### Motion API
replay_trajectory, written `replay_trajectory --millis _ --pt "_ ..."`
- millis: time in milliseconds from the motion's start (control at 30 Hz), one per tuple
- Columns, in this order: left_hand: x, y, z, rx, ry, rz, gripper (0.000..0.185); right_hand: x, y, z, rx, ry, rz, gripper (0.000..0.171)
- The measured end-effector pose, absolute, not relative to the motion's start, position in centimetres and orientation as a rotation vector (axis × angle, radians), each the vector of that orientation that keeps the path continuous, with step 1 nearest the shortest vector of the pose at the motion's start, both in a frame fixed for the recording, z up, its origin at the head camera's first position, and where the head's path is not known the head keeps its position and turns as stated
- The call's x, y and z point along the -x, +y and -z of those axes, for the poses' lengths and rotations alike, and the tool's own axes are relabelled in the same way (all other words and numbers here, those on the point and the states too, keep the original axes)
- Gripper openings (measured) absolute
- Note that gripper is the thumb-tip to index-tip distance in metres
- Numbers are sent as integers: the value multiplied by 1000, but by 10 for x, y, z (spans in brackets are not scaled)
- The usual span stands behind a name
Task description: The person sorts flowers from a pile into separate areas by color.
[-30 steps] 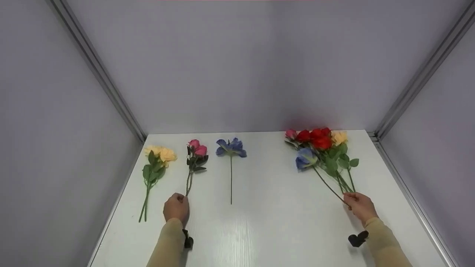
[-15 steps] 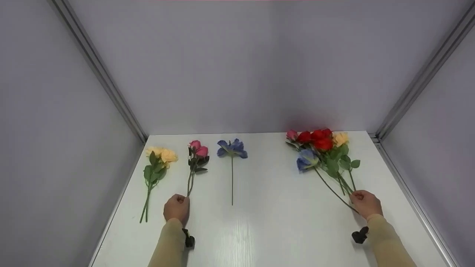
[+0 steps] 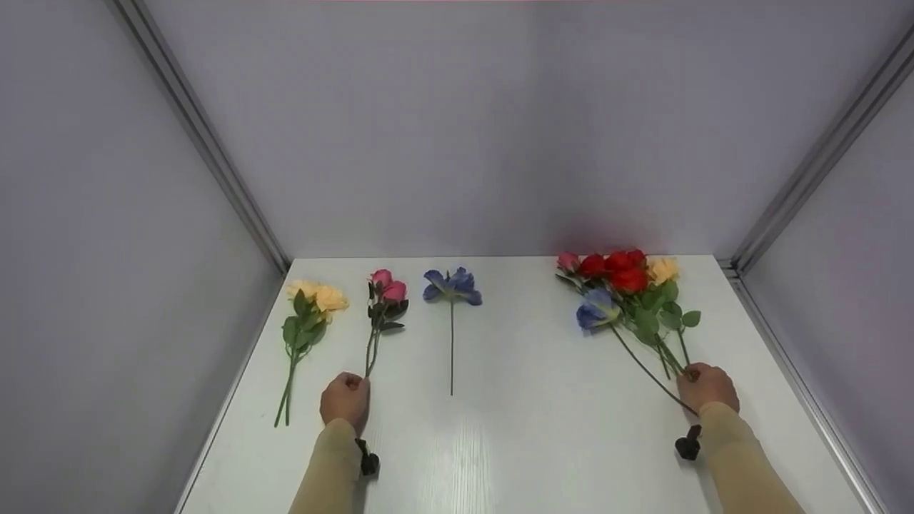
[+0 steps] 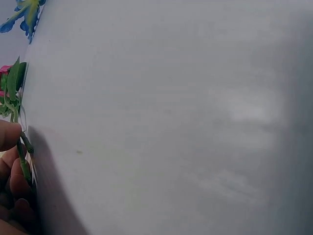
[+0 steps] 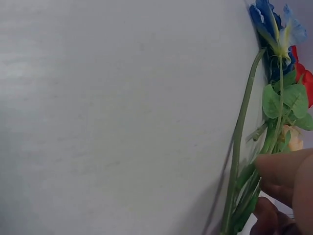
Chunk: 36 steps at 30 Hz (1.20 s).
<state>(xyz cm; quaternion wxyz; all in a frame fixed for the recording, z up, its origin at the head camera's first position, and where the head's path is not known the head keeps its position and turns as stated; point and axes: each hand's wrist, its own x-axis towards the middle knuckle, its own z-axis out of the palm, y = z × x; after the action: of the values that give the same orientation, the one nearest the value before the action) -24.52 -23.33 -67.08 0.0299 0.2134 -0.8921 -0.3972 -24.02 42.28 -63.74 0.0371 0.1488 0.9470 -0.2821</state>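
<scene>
My left hand [image 3: 345, 400] pinches the lower stems of two pink roses [image 3: 394, 290] lying on the white table. In the left wrist view, the cut stem ends [image 4: 25, 169] show between thumb and fingers. At the right, my right hand [image 3: 708, 387] pinches green stems [image 5: 249, 196] of a mixed bunch. That bunch has red roses [image 3: 628, 279], a pink rose [image 3: 568, 262] and a yellow flower [image 3: 664, 270]. A blue iris [image 3: 596, 310] lies across its left side. Its long stem [image 5: 239, 132] runs beside the pinched stems; whether the hand touches it I cannot tell.
A single blue iris [image 3: 452, 287] lies on the white table [image 3: 528, 442] between the hands. Yellow flowers [image 3: 328, 298] with green stems lie at the far left. Grey panels [image 3: 428, 128] enclose the back and both sides.
My right hand has shifted slightly right along the stems, and more of the blue iris stem now shows beside it. My left hand keeps its hold on the pink roses.
</scene>
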Motion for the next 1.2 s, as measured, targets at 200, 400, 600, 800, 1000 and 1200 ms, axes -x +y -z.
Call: replay_trajectory --millis 200,400,600,800,1000,1200 --pt "245 -232 674 -652 -2737 1204 19 242 425 641 -499 2932 835 30" --pt "246 -233 675 -647 -2725 1208 20 241 421 641 -477 2998 815 24" --pt "246 -232 674 -650 -2717 1208 18 241 420 640 -443 3005 786 22" --pt "246 -231 676 -658 -2729 1217 19 238 419 642 -454 2988 811 25" --pt "247 -232 677 -655 -2725 1226 19 236 415 642 -481 2981 882 25" --pt "246 -234 677 -640 -2728 1210 18 233 410 638 -458 3007 956 24"
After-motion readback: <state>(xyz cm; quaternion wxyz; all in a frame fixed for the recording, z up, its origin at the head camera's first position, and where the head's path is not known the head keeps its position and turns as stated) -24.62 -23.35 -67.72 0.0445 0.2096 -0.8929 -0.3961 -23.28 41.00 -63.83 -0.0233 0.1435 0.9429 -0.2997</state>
